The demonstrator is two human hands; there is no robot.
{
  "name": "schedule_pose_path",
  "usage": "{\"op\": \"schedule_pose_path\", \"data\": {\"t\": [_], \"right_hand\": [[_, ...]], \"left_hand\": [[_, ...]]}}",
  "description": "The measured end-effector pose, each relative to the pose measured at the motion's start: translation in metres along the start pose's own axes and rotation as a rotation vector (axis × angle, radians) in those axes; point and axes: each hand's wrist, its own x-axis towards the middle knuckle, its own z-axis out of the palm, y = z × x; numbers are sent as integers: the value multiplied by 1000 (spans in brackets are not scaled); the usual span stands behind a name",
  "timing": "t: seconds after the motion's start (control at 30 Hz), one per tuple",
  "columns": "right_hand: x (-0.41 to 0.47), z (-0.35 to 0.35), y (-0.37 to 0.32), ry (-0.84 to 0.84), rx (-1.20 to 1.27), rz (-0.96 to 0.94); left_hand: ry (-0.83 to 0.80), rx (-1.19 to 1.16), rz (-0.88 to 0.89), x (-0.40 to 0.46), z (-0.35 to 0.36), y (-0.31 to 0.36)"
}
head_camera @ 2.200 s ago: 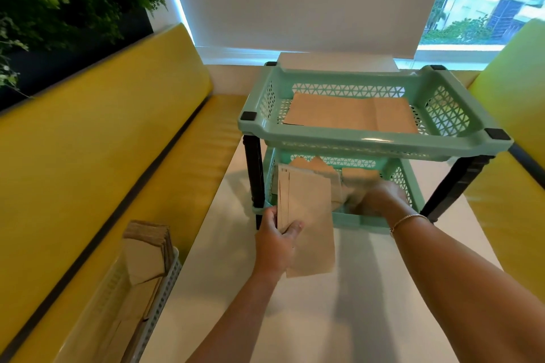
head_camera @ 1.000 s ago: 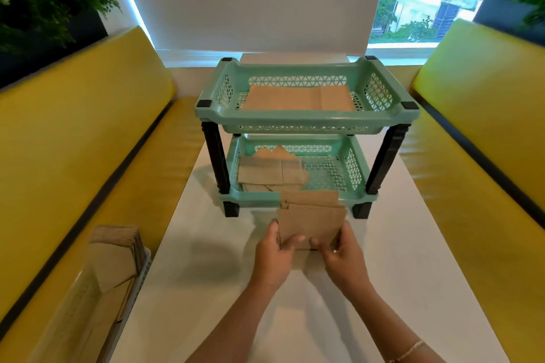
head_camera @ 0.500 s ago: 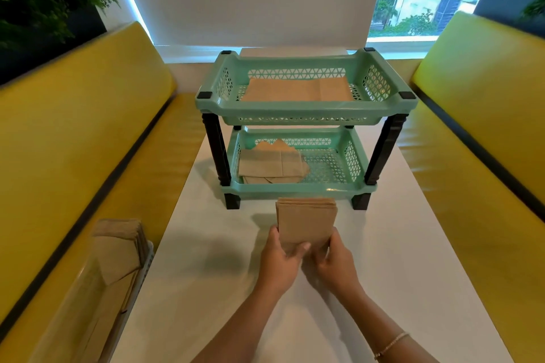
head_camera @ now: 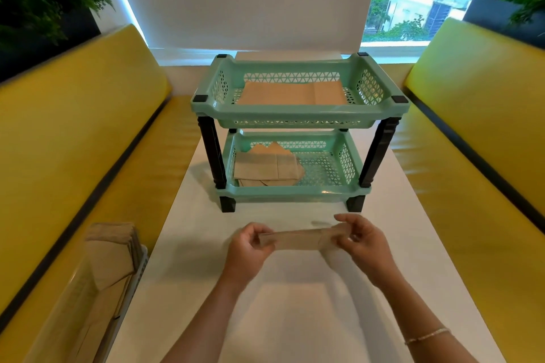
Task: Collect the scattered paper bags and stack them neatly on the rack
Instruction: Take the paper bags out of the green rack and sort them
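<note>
Pinching a thin bundle of paper bags (head_camera: 296,240) by its short ends above the worktop (head_camera: 295,318), left hand (head_camera: 247,247) and right hand (head_camera: 361,240) support light, floppy paper that probably sags unless gripped at both edges.

One head-worn view — facing forward and down, table (head_camera: 188,274) close below.

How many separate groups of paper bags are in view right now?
4: top tier, bottom tier's left side, held between both hands, and in the crate on the bench. Bags per group can't be counted.
</note>
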Motion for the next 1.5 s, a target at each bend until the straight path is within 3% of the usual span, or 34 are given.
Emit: {"op": "schedule_pose_path", "data": {"t": [0.1, 0.3, 0.5, 0.57, 0.67, 0.73, 0.87, 1.0, 1.13, 1.33, 1.5], "right_hand": [[-7, 15, 15, -13, 61, 65], [0, 20, 11, 7, -87, 26], [0, 18, 8, -16, -218, 67], [4, 9, -8, -38, -342, -54], [10, 2, -33, -271, -681, -268], [13, 6, -44, -363, -893, -308], [29, 9, -76, -98, -808, -288], [65, 16, -100, 187, -682, -216], [105, 28, -101, 263, -536, -58], [153, 33, -83, 179, -498, 368], [164, 37, -75, 103, -643, 434]], "left_hand": [[45, 16, 17, -5, 19, -9], [138, 96, 6, 1, 24, -1], [92, 397, -104, 3, 17, -18], [100, 442, -84, 5, 14, -14], [74, 510, -28, 9, 9, -1], [55, 535, 44, 12, 7, 14], [171, 399, 147, 30, 5, 53], [207, 389, 213, 54, 4, 76], [188, 439, 212, 63, 9, 73], [204, 445, 191, 68, 8, 66], [207, 437, 191, 74, 5, 64]]}}
